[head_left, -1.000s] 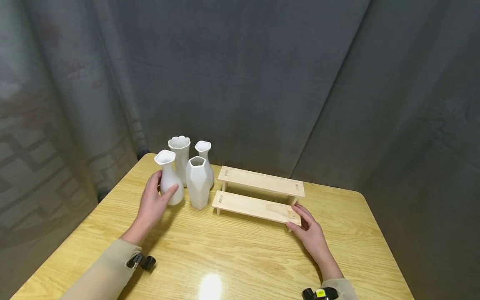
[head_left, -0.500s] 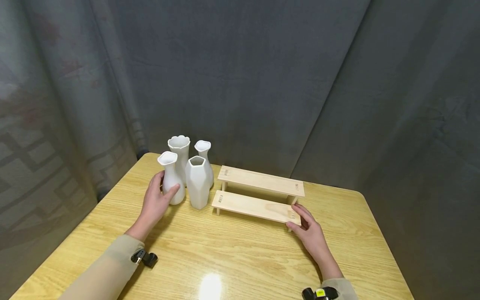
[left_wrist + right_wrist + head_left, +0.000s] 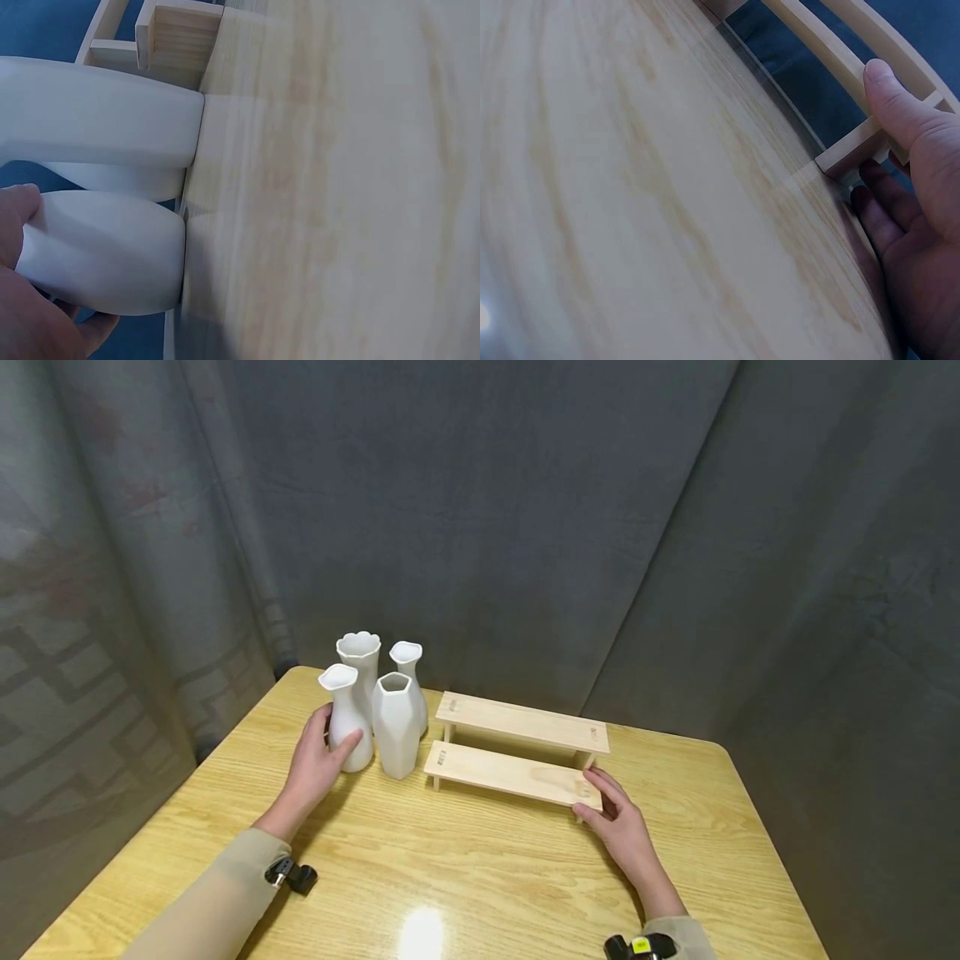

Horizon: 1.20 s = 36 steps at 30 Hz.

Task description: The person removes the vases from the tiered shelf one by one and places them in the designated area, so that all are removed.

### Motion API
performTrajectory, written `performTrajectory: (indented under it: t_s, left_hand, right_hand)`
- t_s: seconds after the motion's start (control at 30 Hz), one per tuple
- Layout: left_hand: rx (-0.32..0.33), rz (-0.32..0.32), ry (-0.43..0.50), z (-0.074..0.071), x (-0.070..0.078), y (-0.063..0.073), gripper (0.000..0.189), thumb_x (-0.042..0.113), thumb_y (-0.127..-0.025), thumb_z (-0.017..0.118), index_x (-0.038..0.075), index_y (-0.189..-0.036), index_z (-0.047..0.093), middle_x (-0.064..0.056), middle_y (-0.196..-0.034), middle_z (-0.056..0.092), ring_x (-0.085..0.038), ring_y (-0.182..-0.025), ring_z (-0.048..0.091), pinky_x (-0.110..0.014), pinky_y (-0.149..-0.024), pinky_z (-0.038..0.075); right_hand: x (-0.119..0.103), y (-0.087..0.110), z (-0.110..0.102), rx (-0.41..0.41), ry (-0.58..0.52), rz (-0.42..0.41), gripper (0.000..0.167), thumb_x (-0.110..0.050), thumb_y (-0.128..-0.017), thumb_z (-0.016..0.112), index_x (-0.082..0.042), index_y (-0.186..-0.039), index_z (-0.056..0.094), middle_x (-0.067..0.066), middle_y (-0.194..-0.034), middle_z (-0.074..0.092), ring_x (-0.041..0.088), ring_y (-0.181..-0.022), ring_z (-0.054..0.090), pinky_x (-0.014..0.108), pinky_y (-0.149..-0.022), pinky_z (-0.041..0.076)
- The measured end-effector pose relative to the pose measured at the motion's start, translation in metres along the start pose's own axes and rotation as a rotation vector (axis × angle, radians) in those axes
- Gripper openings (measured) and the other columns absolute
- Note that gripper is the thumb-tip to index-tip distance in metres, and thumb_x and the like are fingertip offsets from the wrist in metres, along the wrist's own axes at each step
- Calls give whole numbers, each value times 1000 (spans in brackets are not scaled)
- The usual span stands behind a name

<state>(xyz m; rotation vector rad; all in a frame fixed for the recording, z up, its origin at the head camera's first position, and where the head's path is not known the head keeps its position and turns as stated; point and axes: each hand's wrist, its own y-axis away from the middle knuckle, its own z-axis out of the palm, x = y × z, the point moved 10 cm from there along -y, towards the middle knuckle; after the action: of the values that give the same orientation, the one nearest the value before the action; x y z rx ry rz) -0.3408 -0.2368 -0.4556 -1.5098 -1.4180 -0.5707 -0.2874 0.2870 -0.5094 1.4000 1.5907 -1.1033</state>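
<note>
My left hand [image 3: 313, 763] grips a white vase [image 3: 349, 724] with a flared, wavy rim, thumb on its near side and fingers behind. The vase stands upright on the table, its base at the tabletop in the left wrist view [image 3: 112, 251]. Just right of it is a faceted white vase [image 3: 397, 727]. Behind stand a scallop-rimmed white vase [image 3: 362, 664] and a narrow-necked white vase [image 3: 408, 660]. At the right end of a two-tier wooden stand [image 3: 502, 774], my right hand [image 3: 624, 831] holds the lower shelf, thumb at the front edge, fingers at the back and underneath.
The stand's upper shelf [image 3: 525, 722] sits behind the lower one, near the back edge of the wooden table [image 3: 450, 877]. Grey curtains [image 3: 465, 527] hang behind and on both sides. A black wrist camera [image 3: 292, 874] sits on the left sleeve.
My left hand has shifted slightly right with the wavy-rimmed vase, which now stands closer to the faceted vase. The right hand and the stand have stayed in place.
</note>
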Motion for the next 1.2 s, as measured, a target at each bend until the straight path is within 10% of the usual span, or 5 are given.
performTrajectory:
  t_s: [0.7,1.2]
  left_hand:
    - [14,31,-60,-1,12,-2,77,19,-108,75,-4,-167,32,-34,-162,40,-50,-152,40,-67,-123,36]
    - [212,210,-201,-21,74,16,87,18,-101,84,3,-170,33,-28,-169,32,-49,-157,32,-74,-119,35]
  right_hand:
    - [4,-1,-3,11,16,0,67,-24,-103,82,-10,-163,55,12,-177,35,34,-164,29,5,-109,33]
    - [-15,5,-12,6,52,-40,67,-24,-103,82,-9,-163,54,10,-178,32,37,-161,34,7,-110,37]
